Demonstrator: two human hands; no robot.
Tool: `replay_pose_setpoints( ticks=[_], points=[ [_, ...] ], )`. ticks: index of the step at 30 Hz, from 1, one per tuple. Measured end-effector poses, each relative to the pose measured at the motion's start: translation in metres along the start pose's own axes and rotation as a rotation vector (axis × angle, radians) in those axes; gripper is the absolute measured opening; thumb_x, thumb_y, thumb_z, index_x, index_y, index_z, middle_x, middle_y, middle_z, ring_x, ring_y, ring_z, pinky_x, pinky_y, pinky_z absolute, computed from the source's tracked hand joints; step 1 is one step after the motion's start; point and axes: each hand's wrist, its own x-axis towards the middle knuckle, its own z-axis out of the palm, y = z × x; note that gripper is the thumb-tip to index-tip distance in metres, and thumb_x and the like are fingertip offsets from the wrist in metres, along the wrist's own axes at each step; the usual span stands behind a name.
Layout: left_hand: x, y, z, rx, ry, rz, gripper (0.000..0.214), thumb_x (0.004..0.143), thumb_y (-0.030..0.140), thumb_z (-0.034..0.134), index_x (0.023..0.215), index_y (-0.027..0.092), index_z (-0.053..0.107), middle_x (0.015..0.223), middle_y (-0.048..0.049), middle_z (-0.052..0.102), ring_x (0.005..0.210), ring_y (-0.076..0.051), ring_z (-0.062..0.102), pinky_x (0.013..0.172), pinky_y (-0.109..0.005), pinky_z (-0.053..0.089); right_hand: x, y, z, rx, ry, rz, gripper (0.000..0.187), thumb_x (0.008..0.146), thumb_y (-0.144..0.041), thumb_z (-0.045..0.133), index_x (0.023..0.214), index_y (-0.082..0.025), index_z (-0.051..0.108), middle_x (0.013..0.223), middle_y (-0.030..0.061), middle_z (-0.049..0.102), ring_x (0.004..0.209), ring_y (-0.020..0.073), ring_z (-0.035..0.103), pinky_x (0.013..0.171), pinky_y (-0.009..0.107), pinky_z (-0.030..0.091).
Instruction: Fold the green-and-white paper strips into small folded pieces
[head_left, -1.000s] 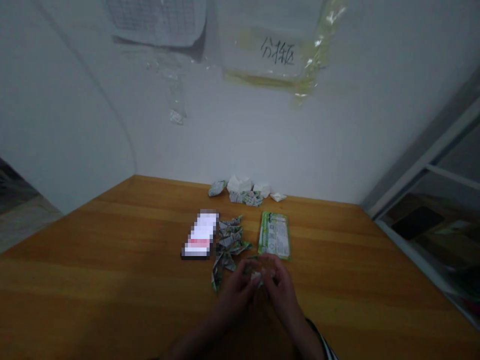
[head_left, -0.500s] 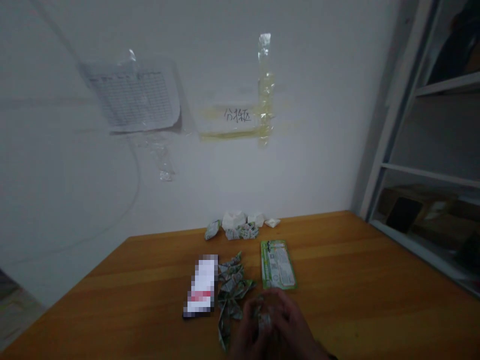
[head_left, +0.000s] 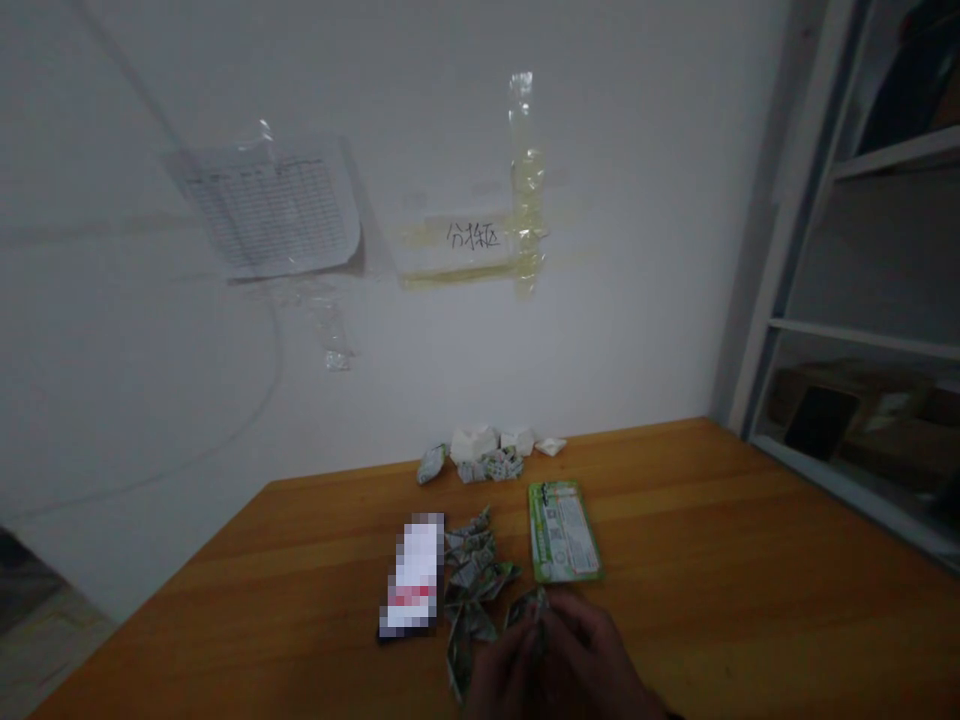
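Note:
My left hand and my right hand are together low in the view, over the front of the table. Between their fingertips they pinch a folded piece of printed paper, greenish-grey, one part of it sticking up. The lower part of this paper is hidden behind my fingers. Just left of it lies a cluster of folded printed papers, pointed and creased, overlapping one another. Beyond my right hand a flat green-and-white printed packet rests on the table.
A phone with a blurred-out screen lies left of the cluster. Along the wall sit crumpled white papers and small printed folded papers. The wooden table meets the wall; a shelf rack with boxes stands at right.
My hands have shifted slightly, and the folded paper now shows more above my fingertips. The whole view has moved a little, so the table things appear slightly further right.

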Motion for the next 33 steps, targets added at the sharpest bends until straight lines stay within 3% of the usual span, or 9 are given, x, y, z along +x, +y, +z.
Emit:
replay_pose_setpoints(
  ticks=[5,13,22,24,27,30,33],
  points=[
    [-0.007,0.014,-0.001,-0.050,0.055,-0.104,0.055,0.067,0.069,0.060,0.088,0.021,0.076,0.093,-0.0086,0.074,0.097,-0.031,0.063,0.088,-0.036,0.051,-0.001,-0.003,0.001,-0.008,0.000,0.015,0.033,0.085,-0.047,0.057,0.081,-0.017,0.068,0.075,0.0035,0.065,0.073,0.0195,0.060,0.073,0.030,0.049],
    [0.001,0.014,-0.009,-0.068,-0.044,-0.130,0.063,0.060,0.072,0.064,0.088,0.017,0.074,0.089,-0.0089,0.072,0.096,-0.029,0.064,0.085,-0.034,0.051,0.002,-0.012,-0.001,0.072,-0.044,0.021,0.040,0.082,-0.053,0.057,0.081,-0.016,0.071,0.070,0.0038,0.064,0.072,0.0206,0.060,0.069,0.030,0.048],
    [0.000,0.010,-0.005,-0.016,-0.093,-0.086,0.052,0.072,0.065,0.059,0.090,0.018,0.071,0.076,-0.0072,0.071,0.083,-0.026,0.065,0.073,-0.031,0.053,0.003,-0.007,-0.004,0.035,-0.064,0.051,0.043,0.084,-0.054,0.054,0.085,-0.016,0.074,0.065,0.0040,0.066,0.071,0.0217,0.064,0.070,0.033,0.051],
    [-0.002,0.011,-0.002,-0.046,-0.062,-0.059,0.048,0.072,0.059,0.062,0.098,0.019,0.070,0.086,-0.0088,0.072,0.088,-0.027,0.065,0.077,-0.031,0.053,0.002,-0.005,-0.006,-0.027,-0.050,0.043,0.041,0.084,-0.054,0.054,0.089,-0.018,0.074,0.073,0.0060,0.070,0.078,0.0241,0.066,0.077,0.037,0.052],
    [-0.003,0.009,-0.002,-0.042,-0.034,-0.020,0.047,0.071,0.045,0.067,0.109,0.018,0.065,0.100,-0.0116,0.071,0.093,-0.027,0.065,0.083,-0.032,0.051,-0.003,-0.003,-0.007,-0.155,-0.036,0.004,0.040,0.085,-0.050,0.056,0.108,-0.022,0.071,0.106,0.0104,0.071,0.101,0.0282,0.064,0.092,0.044,0.046],
    [-0.002,0.005,-0.006,0.076,-0.044,0.024,0.046,0.073,0.032,0.064,0.117,0.017,0.061,0.095,-0.0105,0.072,0.085,-0.026,0.066,0.081,-0.034,0.051,-0.011,0.001,-0.006,-0.300,-0.093,-0.032,0.045,0.083,-0.042,0.062,0.125,-0.027,0.060,0.126,0.0105,0.062,0.116,0.0295,0.056,0.101,0.047,0.040],
    [0.000,0.002,-0.010,0.134,-0.063,0.071,0.041,0.080,0.029,0.055,0.119,0.018,0.062,0.086,-0.0086,0.073,0.080,-0.025,0.066,0.078,-0.035,0.052,-0.016,0.003,0.000,-0.360,-0.069,-0.070,0.044,0.085,-0.033,0.060,0.128,-0.029,0.057,0.128,0.0089,0.061,0.118,0.0282,0.056,0.101,0.046,0.040]
  ],
)
